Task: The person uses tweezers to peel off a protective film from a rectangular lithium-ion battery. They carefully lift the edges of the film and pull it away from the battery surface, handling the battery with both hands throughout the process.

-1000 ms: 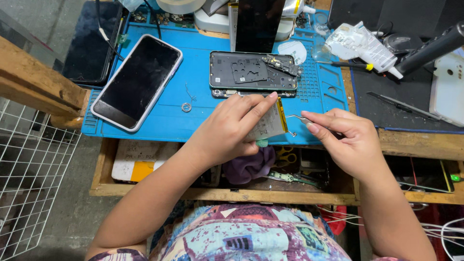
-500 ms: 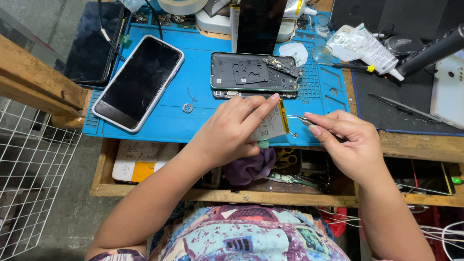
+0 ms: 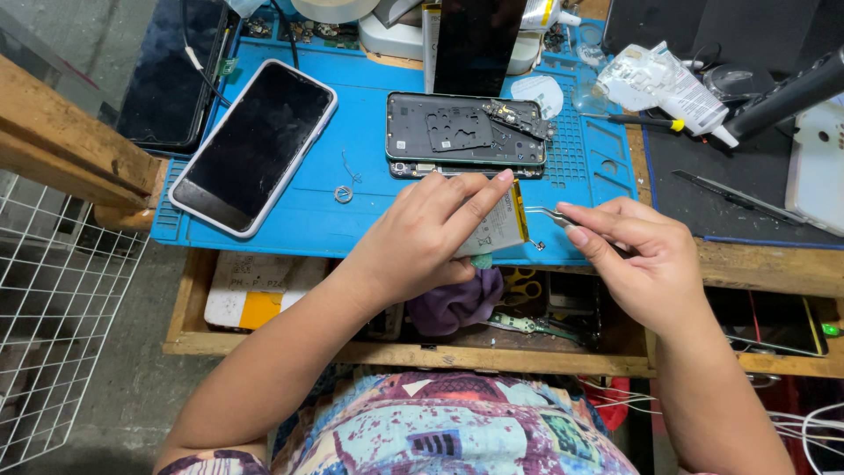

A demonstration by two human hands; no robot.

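Flat grey battery [image 3: 499,227] tilted (tweezers [image 3: 547,214] touching).

Single head-worn view, looking steeply down from above person's chest, close over blue rubber work mat [image 3: 352,220] on wooden table [image 3: 756,264].

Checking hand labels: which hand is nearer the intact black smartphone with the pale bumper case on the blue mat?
Left. The left hand sits right of the black smartphone, gripping a flat silver battery. The right hand, with thin metal tweezers, is farther right.
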